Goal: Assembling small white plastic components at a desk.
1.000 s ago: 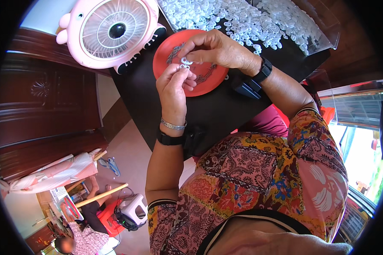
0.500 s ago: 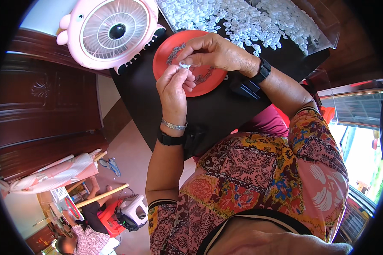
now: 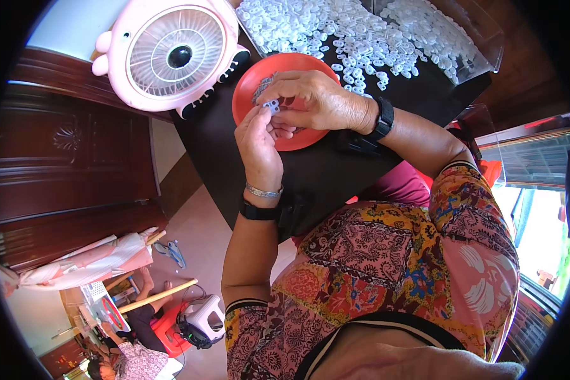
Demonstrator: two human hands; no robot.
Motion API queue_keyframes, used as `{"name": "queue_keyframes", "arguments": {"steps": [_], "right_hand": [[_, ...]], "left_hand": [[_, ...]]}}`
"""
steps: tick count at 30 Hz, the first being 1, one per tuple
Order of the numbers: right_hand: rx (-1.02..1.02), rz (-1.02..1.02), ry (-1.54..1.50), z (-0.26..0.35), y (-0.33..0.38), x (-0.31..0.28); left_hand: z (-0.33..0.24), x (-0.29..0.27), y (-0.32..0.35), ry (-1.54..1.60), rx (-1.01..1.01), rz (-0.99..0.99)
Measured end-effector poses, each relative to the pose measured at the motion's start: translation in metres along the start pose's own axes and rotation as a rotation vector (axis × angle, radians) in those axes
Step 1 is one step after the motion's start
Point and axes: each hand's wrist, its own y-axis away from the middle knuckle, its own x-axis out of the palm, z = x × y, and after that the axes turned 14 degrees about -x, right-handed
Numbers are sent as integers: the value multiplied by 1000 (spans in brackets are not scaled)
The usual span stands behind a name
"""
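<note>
My left hand and my right hand meet above a round red plate on a black table. Between their fingertips they pinch a small pale plastic part. The left hand comes up from below with a bracelet and a dark band on its wrist. The right hand reaches in from the right and wears a black watch. Both hands cover much of the plate. Beyond it lies a large heap of small white plastic pieces.
A pink pig-shaped table fan stands at the table's far left corner. A clear tray edge borders the heap on the right. Dark wooden panelling runs down the left. A person sits on the floor at lower left near a small stool.
</note>
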Motion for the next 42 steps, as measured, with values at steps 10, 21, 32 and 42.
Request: {"name": "queue_keyframes", "arguments": {"steps": [10,21,32,42], "right_hand": [[-100,7,156,2,-1,5],[-90,127,295,6,1,3],[-110,158,329,10,0,1],[-127,-136,494,-4,-7,-40]], "left_hand": [[2,4,0,-77,3,-75],[6,2,0,-115,31,-52],[6,9,8,-30,65,-42],[4,4,2,-107,46,-57]]}}
